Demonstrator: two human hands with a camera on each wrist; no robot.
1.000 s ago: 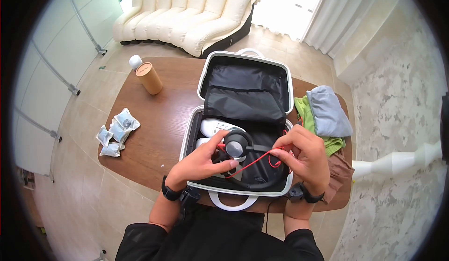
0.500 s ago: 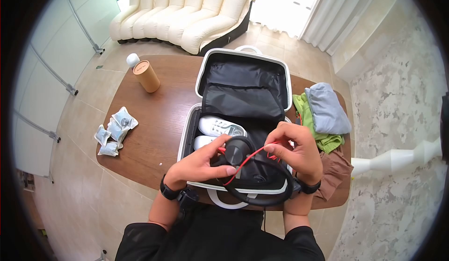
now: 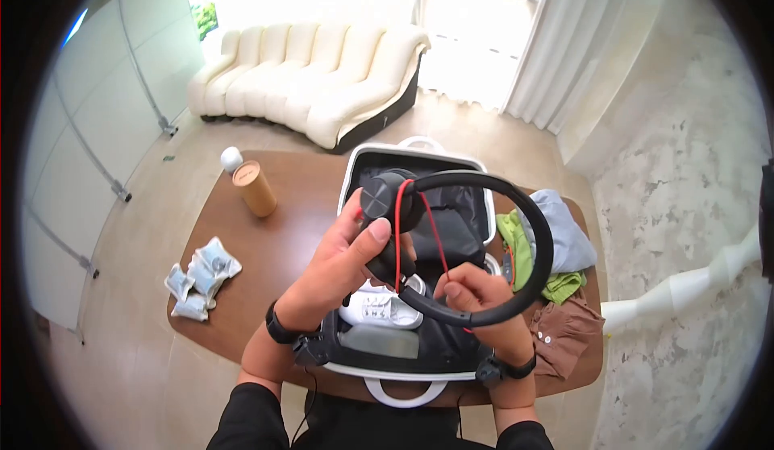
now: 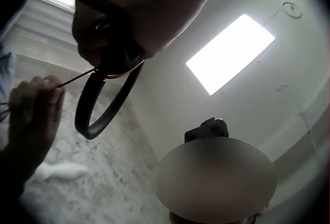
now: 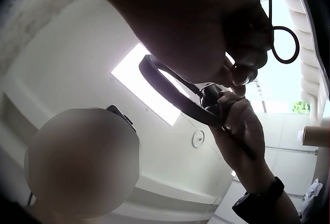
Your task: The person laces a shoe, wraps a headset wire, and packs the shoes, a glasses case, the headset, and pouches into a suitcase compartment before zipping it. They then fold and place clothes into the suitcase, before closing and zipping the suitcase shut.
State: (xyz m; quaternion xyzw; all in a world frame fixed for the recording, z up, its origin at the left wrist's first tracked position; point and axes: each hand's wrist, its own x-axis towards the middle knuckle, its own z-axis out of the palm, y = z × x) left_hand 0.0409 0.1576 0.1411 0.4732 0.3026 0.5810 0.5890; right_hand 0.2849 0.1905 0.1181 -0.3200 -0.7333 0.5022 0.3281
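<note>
Black over-ear headphones [image 3: 542,232] are up above the open suitcase, their headband looping out to the right. My left hand [image 3: 326,269] grips them around the ear cups, thumb on the near side. A red cable [image 3: 435,236] passes over the ear cups and runs taut down to my right hand [image 3: 488,305], which pinches it between thumb and fingers. In the right wrist view, a loose loop of the cable [image 5: 297,49] hangs past the right hand. Below, white shoes [image 3: 379,309] and a translucent grey case [image 3: 377,342] lie in the white-rimmed suitcase [image 3: 343,361].
Folded clothes, a blue-grey piece [image 3: 560,228], a green one [image 3: 516,248] and a brown one [image 3: 564,337], are at the table's right. Small clear pouches [image 3: 201,277] lie at left. A cardboard tube [image 3: 256,192] and a white-topped object [image 3: 230,158] stand farther back.
The headphones have risen out of the suitcase and turned, headband now upright to the right. The red cable now goes round the ear cups, with my right hand lower. The head view has tilted up.
</note>
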